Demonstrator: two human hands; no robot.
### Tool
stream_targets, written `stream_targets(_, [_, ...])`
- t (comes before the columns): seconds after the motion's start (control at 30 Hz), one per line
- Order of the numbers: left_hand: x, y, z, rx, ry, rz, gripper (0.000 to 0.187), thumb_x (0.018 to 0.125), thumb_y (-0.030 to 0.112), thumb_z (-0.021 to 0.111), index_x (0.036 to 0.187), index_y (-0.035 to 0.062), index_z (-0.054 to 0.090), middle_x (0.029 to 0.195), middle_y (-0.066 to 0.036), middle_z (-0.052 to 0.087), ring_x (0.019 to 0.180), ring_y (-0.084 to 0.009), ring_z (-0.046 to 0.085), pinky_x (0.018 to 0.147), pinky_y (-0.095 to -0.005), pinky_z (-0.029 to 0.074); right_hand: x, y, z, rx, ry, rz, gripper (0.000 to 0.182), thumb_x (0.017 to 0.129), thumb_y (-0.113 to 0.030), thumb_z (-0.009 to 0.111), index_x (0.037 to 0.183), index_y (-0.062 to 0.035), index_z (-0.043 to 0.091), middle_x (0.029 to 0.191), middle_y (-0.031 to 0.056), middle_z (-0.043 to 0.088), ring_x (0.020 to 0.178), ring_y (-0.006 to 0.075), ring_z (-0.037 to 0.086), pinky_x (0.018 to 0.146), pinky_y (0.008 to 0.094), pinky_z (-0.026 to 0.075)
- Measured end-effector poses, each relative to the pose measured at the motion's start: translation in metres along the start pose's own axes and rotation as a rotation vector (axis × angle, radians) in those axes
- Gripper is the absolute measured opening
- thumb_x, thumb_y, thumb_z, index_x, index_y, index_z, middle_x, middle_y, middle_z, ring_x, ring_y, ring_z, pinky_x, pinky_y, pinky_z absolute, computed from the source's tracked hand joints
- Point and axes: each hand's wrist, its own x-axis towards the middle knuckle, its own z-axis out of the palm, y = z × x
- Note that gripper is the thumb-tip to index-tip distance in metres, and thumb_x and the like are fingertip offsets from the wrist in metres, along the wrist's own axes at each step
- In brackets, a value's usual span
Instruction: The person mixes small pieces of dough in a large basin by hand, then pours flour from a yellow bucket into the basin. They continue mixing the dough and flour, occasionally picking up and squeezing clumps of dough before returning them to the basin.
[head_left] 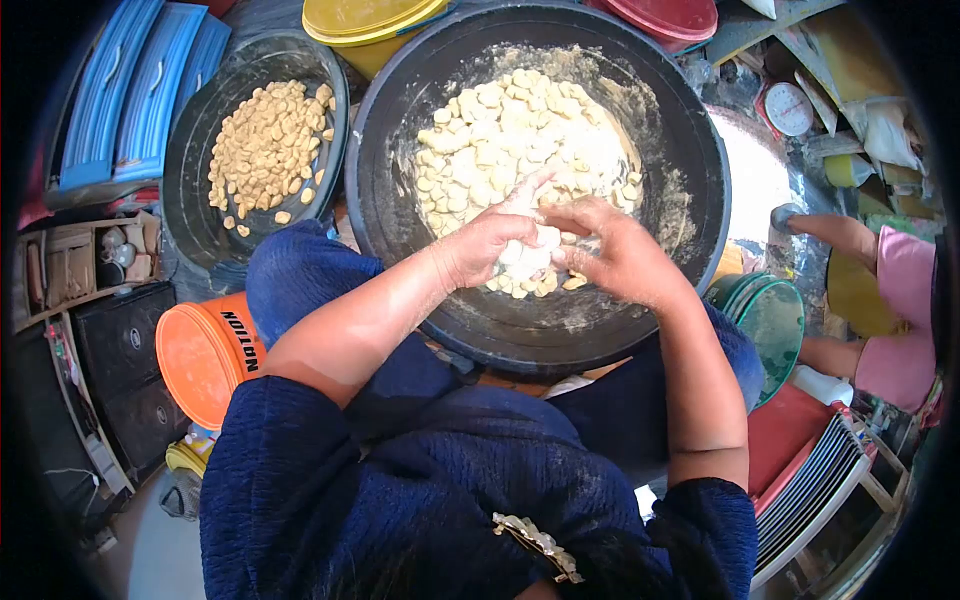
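Fingers (514, 229) of the left hand (484, 245) and right hand (625, 252) close around a white lump (532, 256), over pale pieces (510, 135) in the big black tub (383, 170).

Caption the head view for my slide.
Floury left hand and right hand meet at a white lump above pale pieces in a big tub, browner pieces nearby.

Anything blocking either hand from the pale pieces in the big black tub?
Nothing visible does. The left hand and right hand are over the pale pieces, inside the big black tub. Only the white lump between them hides what lies beneath.
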Motion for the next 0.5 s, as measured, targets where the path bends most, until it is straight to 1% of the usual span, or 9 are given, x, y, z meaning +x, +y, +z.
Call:
stream_targets(0.13, [-0.003, -0.004, 0.002, -0.009, 0.012, 0.009, 0.093, 0.067, 0.003, 0.047, 0.145, 0.0191, -0.002, 0.131, -0.018, 0.036, 0.081, -0.0231, 0.058, 0.061, -0.0343, 0.051, 0.000, -0.004, 0.000, -0.060, 0.055, -0.137, 0.047, 0.078, -0.013, 0.068, 0.121, -0.0048, 0.052, 0.113, 0.0161, 0.055, 0.109, 0.0293, 0.051, 0.094, 0.0363, 0.039])
stream_targets(0.2, [-0.003, -0.002, 0.004, -0.009, -0.005, 0.019, 0.094, 0.067, 0.002, 0.048, 0.144, 0.0171, -0.004, 0.130, -0.017, 0.036, 0.087, -0.0221, 0.056, 0.066, -0.0321, 0.051, 0.000, 0.001, 0.016, -0.016, 0.214, -0.230, 0.033, 0.074, -0.009, 0.069, 0.104, -0.0040, 0.059, 0.100, 0.0150, 0.059, 0.097, 0.0283, 0.056, 0.086, 0.0353, 0.043])
stream_targets(0.23, [-0.003, -0.001, 0.005, -0.013, -0.016, 0.025, 0.095, 0.067, 0.002, 0.048, 0.144, 0.0151, -0.007, 0.129, -0.017, 0.035, 0.092, -0.0211, 0.054, 0.070, -0.0299, 0.050, 0.000, 0.002, 0.011, -0.016, 0.219, -0.230, 0.033, 0.074, -0.009, 0.069, 0.104, -0.0040, 0.059, 0.100, 0.0150, 0.059, 0.097, 0.0283, 0.056, 0.086, 0.0353, 0.043])
stream_targets(0.3, [0.000, 0.004, 0.005, 0.082, -0.025, -0.010, 0.093, 0.067, 0.002, 0.048, 0.145, 0.0138, 0.000, 0.131, -0.015, 0.032, 0.100, -0.0204, 0.052, 0.074, -0.0288, 0.049, -0.001, 0.005, -0.003, 0.273, 0.017, -0.087, 0.024, 0.074, -0.006, 0.068, 0.095, -0.0026, 0.058, 0.090, 0.0083, 0.061, 0.086, 0.0175, 0.058, 0.079, 0.0292, 0.045])
stream_targets(0.33, [0.002, 0.007, 0.004, 0.127, -0.067, -0.018, 0.090, 0.066, 0.001, 0.049, 0.144, 0.0132, 0.005, 0.131, -0.015, 0.032, 0.102, -0.0208, 0.052, 0.074, -0.0288, 0.049, 0.001, 0.004, -0.003, 0.501, 0.107, -0.016, 0.018, 0.074, -0.002, 0.067, 0.088, -0.0030, 0.057, 0.084, 0.0031, 0.061, 0.081, 0.0105, 0.057, 0.075, 0.0249, 0.045])
stream_targets(0.37, [0.004, 0.009, 0.002, 0.171, -0.107, -0.026, 0.088, 0.066, 0.001, 0.049, 0.144, 0.0126, 0.010, 0.132, -0.015, 0.032, 0.104, -0.0213, 0.052, 0.073, -0.0287, 0.049, -0.002, 0.001, -0.008, 0.768, 0.230, 0.073, 0.016, 0.075, -0.003, 0.067, 0.087, -0.0045, 0.057, 0.086, 0.0030, 0.061, 0.082, 0.0111, 0.057, 0.074, 0.0256, 0.045])
stream_targets(0.4, [0.004, 0.009, -0.002, 0.213, -0.053, -0.028, 0.084, 0.065, 0.001, 0.048, 0.143, 0.0117, 0.017, 0.134, -0.016, 0.030, 0.107, -0.0215, 0.052, 0.071, -0.0277, 0.049, 0.002, 0.007, -0.013, 0.868, 0.379, 0.065, 0.016, 0.075, -0.005, 0.068, 0.087, -0.0053, 0.058, 0.084, 0.0024, 0.061, 0.080, 0.0117, 0.057, 0.075, 0.0255, 0.046])
stream_targets(0.43, [0.002, 0.007, -0.002, 0.209, -0.047, -0.029, 0.084, 0.065, 0.001, 0.048, 0.143, 0.0117, 0.017, 0.134, -0.016, 0.030, 0.107, -0.0215, 0.052, 0.071, -0.0277, 0.049, 0.001, 0.009, -0.018, 0.895, 0.448, 0.139, 0.023, 0.075, -0.009, 0.069, 0.096, -0.0037, 0.059, 0.093, 0.0069, 0.059, 0.087, 0.0154, 0.056, 0.077, 0.0277, 0.046])
stream_targets(0.5, [0.003, 0.006, 0.000, 0.054, 0.014, -0.008, 0.089, 0.059, 0.002, 0.046, 0.143, 0.0102, 0.015, 0.131, -0.018, 0.033, 0.102, -0.0230, 0.053, 0.071, -0.0295, 0.050, 0.000, 0.006, -0.023, -0.040, 0.463, -0.071, 0.037, 0.074, -0.012, 0.070, 0.107, -0.0045, 0.057, 0.106, 0.0128, 0.053, 0.098, 0.0226, 0.053, 0.083, 0.0323, 0.046])
